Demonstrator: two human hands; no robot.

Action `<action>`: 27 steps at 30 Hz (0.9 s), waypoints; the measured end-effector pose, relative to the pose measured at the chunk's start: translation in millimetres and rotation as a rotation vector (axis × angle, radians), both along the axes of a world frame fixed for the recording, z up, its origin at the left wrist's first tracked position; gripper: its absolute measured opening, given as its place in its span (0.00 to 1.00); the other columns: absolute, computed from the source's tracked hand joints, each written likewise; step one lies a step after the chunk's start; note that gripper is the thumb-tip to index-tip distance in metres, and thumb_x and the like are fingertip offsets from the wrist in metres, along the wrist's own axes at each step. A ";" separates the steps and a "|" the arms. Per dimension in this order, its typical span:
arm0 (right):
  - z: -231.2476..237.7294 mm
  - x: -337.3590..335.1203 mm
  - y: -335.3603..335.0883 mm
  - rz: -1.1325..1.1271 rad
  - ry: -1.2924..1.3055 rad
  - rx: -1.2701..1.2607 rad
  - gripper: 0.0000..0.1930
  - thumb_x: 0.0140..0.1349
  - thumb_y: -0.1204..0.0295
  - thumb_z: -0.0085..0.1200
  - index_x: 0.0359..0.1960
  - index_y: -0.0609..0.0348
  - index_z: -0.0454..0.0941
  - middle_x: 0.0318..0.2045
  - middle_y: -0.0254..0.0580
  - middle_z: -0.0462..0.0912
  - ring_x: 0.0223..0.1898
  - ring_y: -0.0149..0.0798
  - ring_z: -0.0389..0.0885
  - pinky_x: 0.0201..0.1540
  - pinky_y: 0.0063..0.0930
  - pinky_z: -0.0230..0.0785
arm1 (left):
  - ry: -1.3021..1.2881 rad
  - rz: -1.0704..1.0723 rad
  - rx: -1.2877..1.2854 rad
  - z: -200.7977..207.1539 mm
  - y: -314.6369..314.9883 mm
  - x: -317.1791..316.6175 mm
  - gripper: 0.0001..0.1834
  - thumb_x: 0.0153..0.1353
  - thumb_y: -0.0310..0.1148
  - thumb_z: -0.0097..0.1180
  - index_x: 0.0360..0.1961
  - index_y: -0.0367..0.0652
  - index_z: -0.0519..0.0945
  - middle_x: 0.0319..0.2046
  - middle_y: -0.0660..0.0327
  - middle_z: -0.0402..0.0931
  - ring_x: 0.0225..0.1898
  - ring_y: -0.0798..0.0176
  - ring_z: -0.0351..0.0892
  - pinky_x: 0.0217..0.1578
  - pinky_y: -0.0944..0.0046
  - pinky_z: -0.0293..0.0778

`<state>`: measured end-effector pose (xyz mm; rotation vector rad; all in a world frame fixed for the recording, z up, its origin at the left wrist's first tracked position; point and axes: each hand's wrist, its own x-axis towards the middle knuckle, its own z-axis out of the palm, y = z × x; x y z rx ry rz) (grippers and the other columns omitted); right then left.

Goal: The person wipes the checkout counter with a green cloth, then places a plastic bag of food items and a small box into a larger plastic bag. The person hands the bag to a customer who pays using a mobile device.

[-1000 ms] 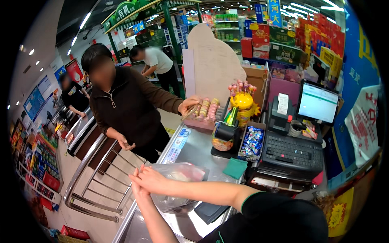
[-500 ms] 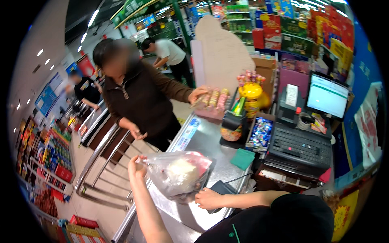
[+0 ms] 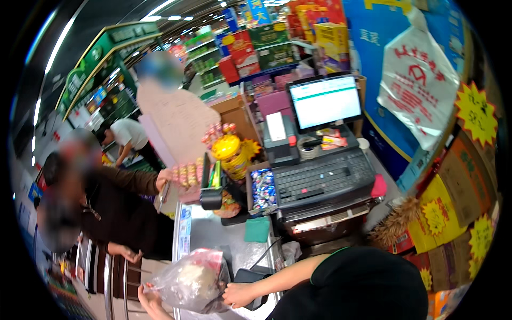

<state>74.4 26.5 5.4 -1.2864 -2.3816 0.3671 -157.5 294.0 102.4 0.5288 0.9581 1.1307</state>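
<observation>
A clear plastic bag [image 3: 184, 282] with a pale, rounded lump and something red and white inside sits on the metal counter [image 3: 205, 229]. My left hand [image 3: 152, 300] pinches the gathered left end of this bag. At the bag's right edge my right hand [image 3: 239, 295] is closed, fingers curled under; what they hold, if anything, is hidden. A dark flat device [image 3: 249, 276] with a cable lies just beyond my right hand and is partly covered by it.
Across the counter stands a person in dark brown [image 3: 133, 208], one hand by packs of sweets [image 3: 188, 175]. A green cloth [image 3: 257, 229], a candy box [image 3: 264, 188], a keyboard [image 3: 325, 178] and a monitor [image 3: 326, 102] stand farther back. Cartons [image 3: 469, 176] rise at the right.
My view has swung right, so the counter and bag appear farther left and lower. Both hands stay at the bag. The person opposite still has one hand by the sweets.
</observation>
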 end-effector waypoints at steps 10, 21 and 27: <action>4.7 5.3 0.1 -0.002 0.049 0.031 0.11 0.48 0.57 0.50 0.21 0.47 0.81 0.20 0.38 0.81 0.26 0.45 0.79 0.32 0.42 0.69 | 0.124 -0.006 0.002 -11.9 -0.2 19.5 0.05 0.55 0.34 0.51 0.28 0.45 0.72 0.22 0.69 0.70 0.25 0.69 0.69 0.35 0.65 0.68; -2.1 -1.4 -0.5 -0.031 0.142 0.077 0.09 0.47 0.63 0.51 0.21 0.52 0.79 0.25 0.40 0.80 0.32 0.46 0.79 0.34 0.43 0.67 | 0.129 -0.037 0.058 -21.5 1.4 4.4 0.14 0.57 0.27 0.51 0.17 0.51 0.62 0.12 0.72 0.54 0.15 0.71 0.54 0.30 0.62 0.64; 10.6 12.4 4.9 -0.015 0.626 -0.005 0.12 0.55 0.67 0.50 0.42 0.53 0.76 0.36 0.44 0.78 0.38 0.48 0.77 0.39 0.41 0.69 | -0.036 -0.035 0.040 -10.7 -19.2 19.6 0.06 0.58 0.29 0.50 0.24 0.45 0.71 0.13 0.72 0.58 0.14 0.71 0.54 0.28 0.64 0.63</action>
